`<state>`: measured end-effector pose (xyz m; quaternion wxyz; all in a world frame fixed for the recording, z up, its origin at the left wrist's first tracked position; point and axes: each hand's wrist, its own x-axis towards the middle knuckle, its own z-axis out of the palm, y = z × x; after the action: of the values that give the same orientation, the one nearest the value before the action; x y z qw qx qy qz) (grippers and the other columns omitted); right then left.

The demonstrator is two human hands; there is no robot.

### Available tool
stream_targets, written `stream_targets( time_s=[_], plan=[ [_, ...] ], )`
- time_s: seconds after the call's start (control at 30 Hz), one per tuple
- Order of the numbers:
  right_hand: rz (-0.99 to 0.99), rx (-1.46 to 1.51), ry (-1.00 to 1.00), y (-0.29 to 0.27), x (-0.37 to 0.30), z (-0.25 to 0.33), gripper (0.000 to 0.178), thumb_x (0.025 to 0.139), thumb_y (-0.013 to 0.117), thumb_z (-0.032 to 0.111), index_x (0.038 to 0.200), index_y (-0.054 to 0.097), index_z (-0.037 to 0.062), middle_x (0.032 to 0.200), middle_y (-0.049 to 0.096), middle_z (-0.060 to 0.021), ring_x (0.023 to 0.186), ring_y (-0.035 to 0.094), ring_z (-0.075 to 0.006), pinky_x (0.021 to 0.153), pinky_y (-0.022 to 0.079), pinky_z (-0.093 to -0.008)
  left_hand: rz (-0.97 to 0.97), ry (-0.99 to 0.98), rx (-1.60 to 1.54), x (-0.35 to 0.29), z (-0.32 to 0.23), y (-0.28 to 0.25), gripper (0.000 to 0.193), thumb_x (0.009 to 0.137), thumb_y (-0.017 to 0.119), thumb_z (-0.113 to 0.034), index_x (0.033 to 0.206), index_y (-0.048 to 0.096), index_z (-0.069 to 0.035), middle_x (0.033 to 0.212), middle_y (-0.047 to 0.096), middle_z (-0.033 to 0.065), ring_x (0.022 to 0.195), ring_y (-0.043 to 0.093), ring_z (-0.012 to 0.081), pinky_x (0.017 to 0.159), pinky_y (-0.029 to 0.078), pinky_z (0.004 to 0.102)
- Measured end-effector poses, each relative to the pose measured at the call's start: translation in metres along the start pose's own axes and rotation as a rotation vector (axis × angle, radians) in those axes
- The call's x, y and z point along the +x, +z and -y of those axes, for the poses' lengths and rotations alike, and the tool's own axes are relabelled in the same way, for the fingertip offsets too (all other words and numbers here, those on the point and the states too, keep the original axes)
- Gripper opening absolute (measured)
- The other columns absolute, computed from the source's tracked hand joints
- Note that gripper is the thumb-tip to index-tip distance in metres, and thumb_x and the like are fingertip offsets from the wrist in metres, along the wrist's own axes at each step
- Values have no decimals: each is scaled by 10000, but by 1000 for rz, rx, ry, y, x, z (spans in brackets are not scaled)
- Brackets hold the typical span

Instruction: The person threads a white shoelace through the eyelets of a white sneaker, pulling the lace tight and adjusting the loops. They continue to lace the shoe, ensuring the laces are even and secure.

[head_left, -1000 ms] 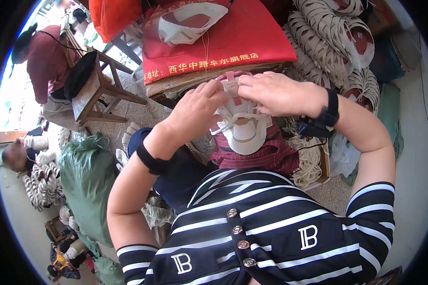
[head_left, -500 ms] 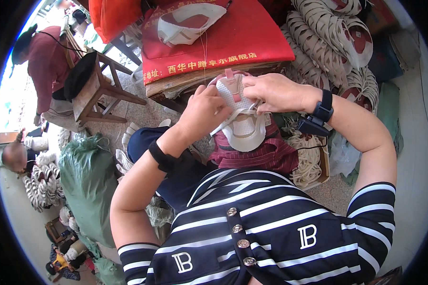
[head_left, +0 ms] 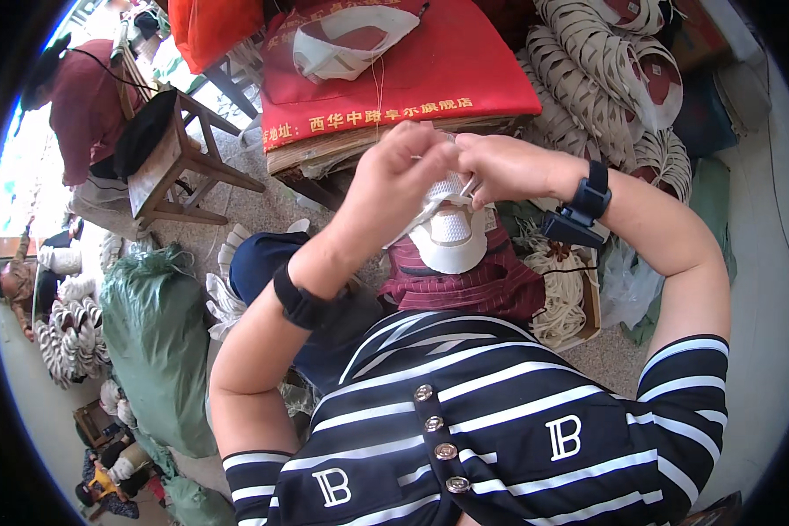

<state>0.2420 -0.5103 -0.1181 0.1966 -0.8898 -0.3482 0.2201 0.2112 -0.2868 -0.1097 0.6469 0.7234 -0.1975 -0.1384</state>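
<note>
A white mesh shoe upper (head_left: 451, 250) with a pale rim rests on the maroon striped cloth (head_left: 465, 285) over my lap. My left hand (head_left: 403, 180) is raised above the upper's left side, its thumb and fingertips pinched close to the right hand's fingers. Whatever it grips is too small to make out. My right hand (head_left: 513, 171) is closed at the upper's far right edge. A thin whitish rod-like piece (head_left: 470, 186) sticks out below its curled fingers. Both hands cover much of the upper's far end.
Ahead stands a table with a red cloth (head_left: 412, 105), bearing another white upper (head_left: 351, 44). Bundled uppers (head_left: 605, 79) pile up at right, above a box of pale cords (head_left: 559, 302). A green sack (head_left: 158, 342), a wooden chair (head_left: 180, 167) and a seated person (head_left: 88, 105) are left.
My left hand has lifted off the upper and moved right and away from me, its fingertips now meeting the right hand's. The right hand stays nearly in place.
</note>
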Motion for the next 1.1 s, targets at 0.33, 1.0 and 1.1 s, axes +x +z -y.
stream_targets(
  time_s=[0.33,1.0,1.1],
  plan=[
    [-99,365,-219,8,-21,-16,314,720,797,-14,975,615,2,1036,538,-124,998,604,-294,865,515,-375,33,212,744,15,48,28,138,848,655,-154,925,690,-45,1005,626,189,903,662,377,790,532,470],
    [-34,70,-213,-8,-19,-5,337,785,789,197,1039,639,35,1151,537,-160,1031,607,-348,880,525,-403,80,182,740,28,75,34,141,798,692,-233,839,747,-110,936,657,122,905,654,313,814,503,455],
    [-278,-61,-118,0,-32,21,419,808,770,203,1111,541,23,1223,489,-178,1038,601,-387,890,523,-446,145,145,780,28,90,38,125,818,665,-228,849,739,-131,958,654,92,924,659,292,869,490,458]
  ],
)
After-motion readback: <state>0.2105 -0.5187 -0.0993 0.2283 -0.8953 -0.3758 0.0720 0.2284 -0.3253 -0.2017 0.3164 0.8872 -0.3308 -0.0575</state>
